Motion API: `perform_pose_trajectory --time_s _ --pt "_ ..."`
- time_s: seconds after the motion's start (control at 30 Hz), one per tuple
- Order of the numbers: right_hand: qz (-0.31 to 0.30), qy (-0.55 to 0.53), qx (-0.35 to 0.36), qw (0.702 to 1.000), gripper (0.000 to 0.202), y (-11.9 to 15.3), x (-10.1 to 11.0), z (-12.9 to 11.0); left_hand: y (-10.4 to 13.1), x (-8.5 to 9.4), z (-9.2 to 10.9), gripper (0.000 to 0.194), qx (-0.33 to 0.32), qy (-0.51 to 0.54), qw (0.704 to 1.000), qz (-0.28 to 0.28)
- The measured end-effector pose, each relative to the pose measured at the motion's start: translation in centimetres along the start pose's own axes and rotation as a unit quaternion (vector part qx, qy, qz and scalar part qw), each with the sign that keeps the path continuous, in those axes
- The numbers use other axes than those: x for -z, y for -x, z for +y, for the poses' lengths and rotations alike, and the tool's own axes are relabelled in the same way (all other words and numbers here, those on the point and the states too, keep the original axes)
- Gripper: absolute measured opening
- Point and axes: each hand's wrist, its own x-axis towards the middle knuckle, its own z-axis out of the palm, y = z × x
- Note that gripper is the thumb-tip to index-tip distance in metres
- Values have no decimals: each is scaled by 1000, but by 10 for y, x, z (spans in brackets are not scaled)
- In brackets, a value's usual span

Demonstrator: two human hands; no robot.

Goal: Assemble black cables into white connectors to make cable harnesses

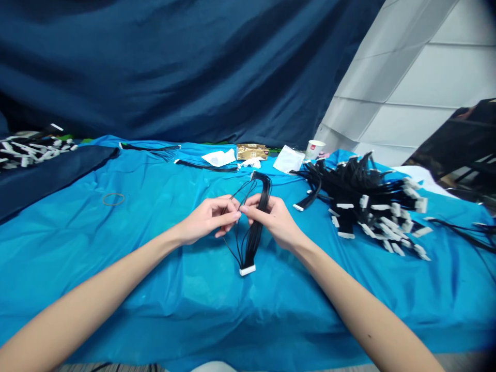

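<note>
A black cable bundle (253,243) with a white connector (247,270) at its near end stands out over the blue cover, between my two hands. Its far end bends over toward the left and also carries a connector. My right hand (271,217) is closed around the bundle, thumb and forefinger pinched near its loose wires. Several thin wires splay out on the bundle's left side. My left hand (211,218) pinches some of these thin wires, its fingertips almost meeting those of my right hand.
Many black cables with white connectors (344,206) are heaped at the right, more (31,150) at the far left. A rubber band (113,199) lies on the blue cover (155,289). Behind are white papers (219,157), a gold packet (252,152) and a paper cup (314,150).
</note>
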Motion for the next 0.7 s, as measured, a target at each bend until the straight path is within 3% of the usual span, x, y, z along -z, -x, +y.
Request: perform_pose_trajectory --time_s 0.27,0.4,0.7 --pt "-7 2 -7 1000 23 1 -1 1 0 -1 5 18 56 87 994 28" --pt "-40 -2 -11 999 21 3 -3 0 -1 1 6 19 91 135 986 47" --pt "-104 -1 -32 994 20 7 -4 -4 -4 5 2 21 90 207 971 77"
